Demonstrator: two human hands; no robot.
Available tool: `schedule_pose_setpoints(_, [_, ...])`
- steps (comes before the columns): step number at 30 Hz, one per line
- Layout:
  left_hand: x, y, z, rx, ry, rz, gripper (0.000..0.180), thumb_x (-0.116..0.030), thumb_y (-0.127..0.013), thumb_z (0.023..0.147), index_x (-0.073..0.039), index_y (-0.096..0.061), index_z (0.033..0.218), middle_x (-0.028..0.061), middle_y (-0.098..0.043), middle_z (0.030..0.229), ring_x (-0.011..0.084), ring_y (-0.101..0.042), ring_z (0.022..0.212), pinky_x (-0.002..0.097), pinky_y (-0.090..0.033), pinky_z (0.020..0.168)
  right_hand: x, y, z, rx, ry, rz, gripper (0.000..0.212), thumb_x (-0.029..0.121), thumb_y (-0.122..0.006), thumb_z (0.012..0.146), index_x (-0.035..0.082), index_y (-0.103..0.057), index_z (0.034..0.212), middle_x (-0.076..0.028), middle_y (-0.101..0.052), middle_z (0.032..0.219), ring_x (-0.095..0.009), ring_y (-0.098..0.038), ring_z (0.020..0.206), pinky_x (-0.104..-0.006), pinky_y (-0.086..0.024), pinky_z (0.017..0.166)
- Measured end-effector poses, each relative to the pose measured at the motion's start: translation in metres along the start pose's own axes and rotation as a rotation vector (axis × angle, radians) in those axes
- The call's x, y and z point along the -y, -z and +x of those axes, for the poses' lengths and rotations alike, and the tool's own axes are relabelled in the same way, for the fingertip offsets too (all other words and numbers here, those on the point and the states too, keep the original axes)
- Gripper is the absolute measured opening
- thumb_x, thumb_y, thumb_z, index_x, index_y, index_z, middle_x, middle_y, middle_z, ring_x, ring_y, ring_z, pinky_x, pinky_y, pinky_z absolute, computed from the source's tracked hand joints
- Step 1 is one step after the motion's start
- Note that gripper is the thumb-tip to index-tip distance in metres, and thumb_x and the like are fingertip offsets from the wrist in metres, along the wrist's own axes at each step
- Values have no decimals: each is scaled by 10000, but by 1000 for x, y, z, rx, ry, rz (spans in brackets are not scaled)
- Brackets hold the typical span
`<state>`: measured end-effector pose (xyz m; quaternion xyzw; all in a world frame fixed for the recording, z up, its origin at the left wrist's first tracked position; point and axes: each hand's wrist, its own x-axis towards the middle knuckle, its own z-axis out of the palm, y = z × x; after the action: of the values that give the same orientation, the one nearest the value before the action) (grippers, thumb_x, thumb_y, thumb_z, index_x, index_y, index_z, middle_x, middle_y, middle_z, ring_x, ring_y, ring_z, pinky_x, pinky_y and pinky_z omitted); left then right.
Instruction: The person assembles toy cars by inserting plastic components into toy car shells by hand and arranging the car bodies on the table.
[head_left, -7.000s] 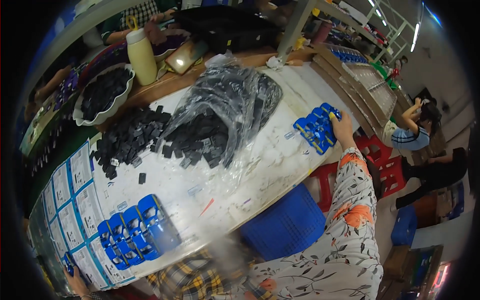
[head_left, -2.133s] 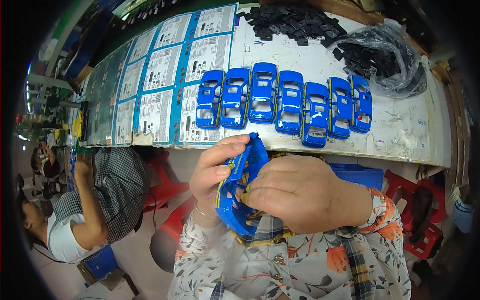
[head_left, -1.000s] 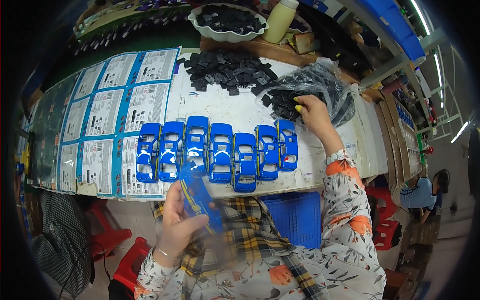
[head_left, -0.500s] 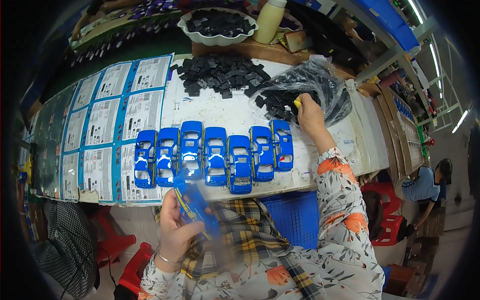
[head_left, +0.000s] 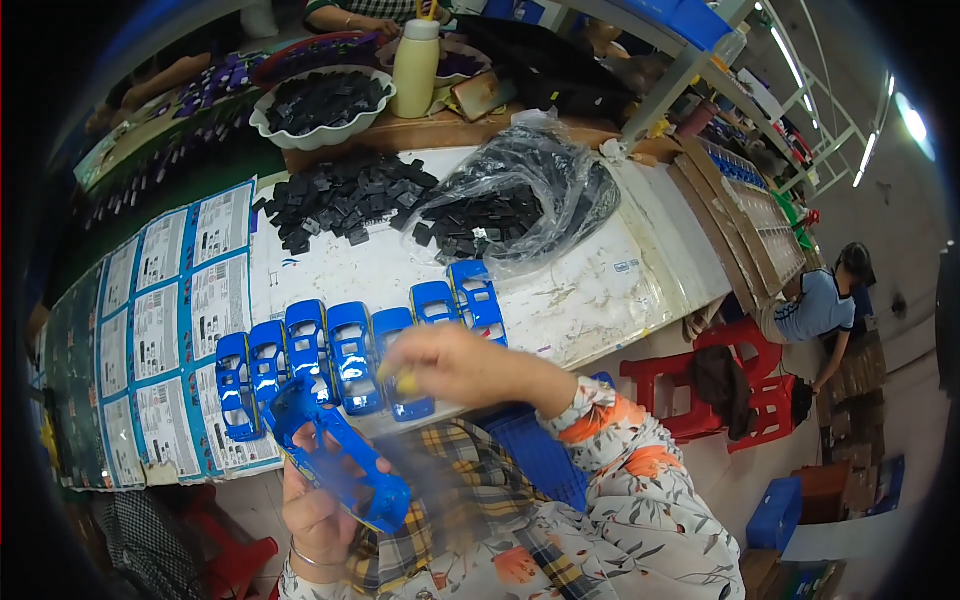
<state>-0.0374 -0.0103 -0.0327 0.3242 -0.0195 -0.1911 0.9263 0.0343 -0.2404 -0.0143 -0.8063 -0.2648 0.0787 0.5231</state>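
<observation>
My left hand [head_left: 312,515] grips a blue toy car body [head_left: 350,468], tilted above the table's front edge with its hollow inside showing. Over the right part of a row of similar car bodies [head_left: 352,372] is my right hand [head_left: 460,362]. Its fingers are pinched together and blurred, and a yellow cover [head_left: 405,383] shows on a fingertip. Whatever they may hold cannot be made out. Behind the row lies a heap of small flat black pieces [head_left: 345,200]. More of them spill from a clear plastic bag [head_left: 570,215] to its right.
Printed card sheets [head_left: 165,335] cover the table's left side. At the back stand a white scalloped bowl [head_left: 300,138] of black pieces and a pale yellow bottle [head_left: 415,72]. Red stools [head_left: 655,390], a blue crate [head_left: 545,455] and a seated person [head_left: 815,308] are to the right.
My right hand has come back from the plastic bag to near the held car body. My left hand has turned that body so its hollow inside shows. The view has shifted.
</observation>
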Motion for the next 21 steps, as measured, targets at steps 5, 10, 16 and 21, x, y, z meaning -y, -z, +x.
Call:
schedule_pose_setpoints(5, [7,0,-4,44,8,43,702,-361,-715,733,-129,-385,1308,170,-524,1094,322,-598,884,386,-522,747,5,-35,-9,155,-96,738,183,20,-607,820,3,-557,996,-45,-584,911,-102,-562,794,-247,-473,724])
schedule_pose_setpoints(10, [7,8,-9,7,-69,140,672,-443,-596,814,-126,-347,1352,148,-509,1072,264,-591,826,355,-530,705,-9,-72,-9,-8,-193,1042,177,5,-610,817,2,-543,980,-30,-585,888,-76,-554,778,-200,-455,693])
schedule_pose_setpoints(16, [-3,7,-18,44,47,-57,646,-318,-688,769,-125,-397,1312,42,-569,1145,287,-588,951,434,-523,754,-3,-80,-14,-16,-378,1264,203,18,-631,794,22,-566,987,-29,-598,882,-78,-561,775,-202,-448,639])
schedule_pose_setpoints(21, [-2,11,-14,-32,131,-141,634,-290,-698,774,-129,-397,1308,133,-547,1159,365,-603,945,466,-530,772,7,-67,-21,-50,-430,1151,199,51,-627,824,3,-591,1013,-69,-629,911,-104,-585,754,-204,-454,597])
